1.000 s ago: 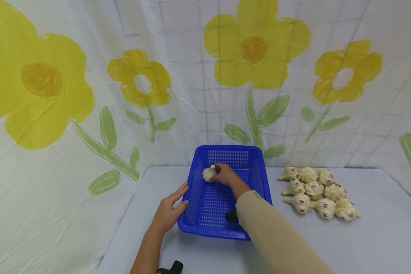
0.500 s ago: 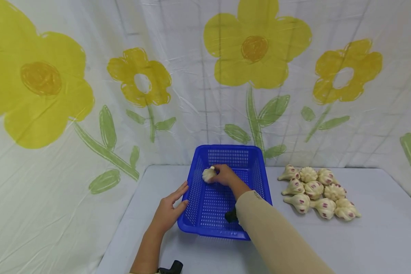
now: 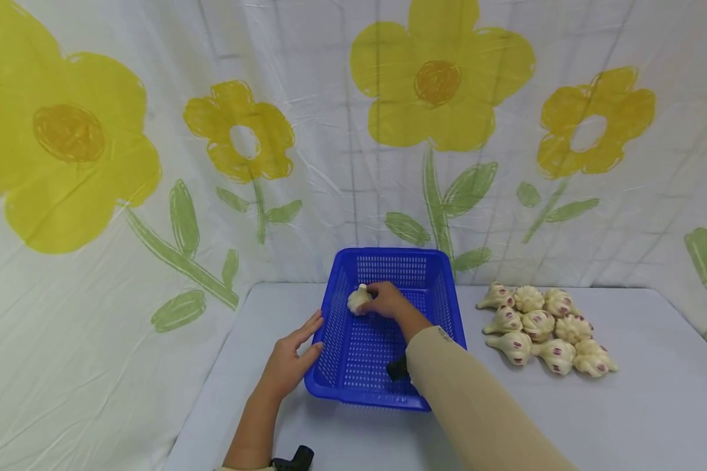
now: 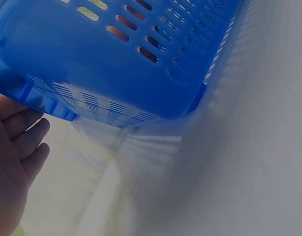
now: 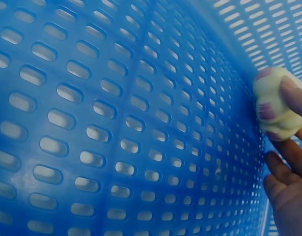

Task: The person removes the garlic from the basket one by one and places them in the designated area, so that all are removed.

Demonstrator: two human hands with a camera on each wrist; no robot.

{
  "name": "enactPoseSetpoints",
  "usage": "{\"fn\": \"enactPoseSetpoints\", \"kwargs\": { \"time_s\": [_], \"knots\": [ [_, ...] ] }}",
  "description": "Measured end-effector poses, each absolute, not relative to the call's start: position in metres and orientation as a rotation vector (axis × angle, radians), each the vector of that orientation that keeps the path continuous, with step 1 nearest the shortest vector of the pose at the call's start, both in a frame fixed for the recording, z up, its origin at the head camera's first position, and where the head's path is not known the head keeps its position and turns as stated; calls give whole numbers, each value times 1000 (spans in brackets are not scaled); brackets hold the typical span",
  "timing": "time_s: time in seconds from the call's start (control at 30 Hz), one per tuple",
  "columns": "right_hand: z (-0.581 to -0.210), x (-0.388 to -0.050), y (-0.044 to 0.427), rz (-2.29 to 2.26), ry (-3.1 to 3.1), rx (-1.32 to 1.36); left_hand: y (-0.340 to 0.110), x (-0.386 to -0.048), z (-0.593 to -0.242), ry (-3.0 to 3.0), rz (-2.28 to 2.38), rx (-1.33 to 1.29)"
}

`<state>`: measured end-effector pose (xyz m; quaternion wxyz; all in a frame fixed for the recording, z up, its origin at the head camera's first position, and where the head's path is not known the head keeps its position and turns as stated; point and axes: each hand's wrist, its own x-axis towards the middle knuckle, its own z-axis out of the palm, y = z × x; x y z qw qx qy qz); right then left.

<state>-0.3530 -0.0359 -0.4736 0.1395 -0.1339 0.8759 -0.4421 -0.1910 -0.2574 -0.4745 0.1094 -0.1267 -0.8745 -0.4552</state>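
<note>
Inside the blue plastic basket point(image 3: 368, 398), towards its far left, my right hand point(image 3: 387, 302) pinches a garlic bulb point(image 3: 358, 299). The right wrist view shows the garlic bulb point(image 5: 274, 104), cream with purplish patches, between thumb and fingers close to the basket's bottom. Whether it touches the bottom I cannot tell. My left hand point(image 3: 289, 363) rests against the basket's left rim with straight fingers. In the left wrist view the left hand point(image 4: 15, 157) shows beneath the rim, outside the perforated basket wall point(image 4: 106, 64); part of it lies out of frame.
Several garlic bulbs point(image 3: 539, 325) lie in rough rows on the white table point(image 3: 654, 405), right of the basket. A white curtain with yellow flowers point(image 3: 330, 131) hangs just behind the table. A black wrist device point(image 3: 294, 458) sits on the left forearm.
The garlic bulb's stem has tipped slightly more upright in my right hand. My left hand keeps its place on the rim, and the basket has not moved.
</note>
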Motion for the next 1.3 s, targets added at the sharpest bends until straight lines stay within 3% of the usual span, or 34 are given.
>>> {"fn": "enactPoseSetpoints", "kwargs": {
  "time_s": [0.67, 1.3],
  "knots": [
    [-456, -358, -35, -1615, 2429, -403, -258, -192, -475, -2576, -1334, -365],
    [-387, -351, 7, -1809, 2411, -442, -257, -191, -476, -2553, -1340, -377]
  ]
}}
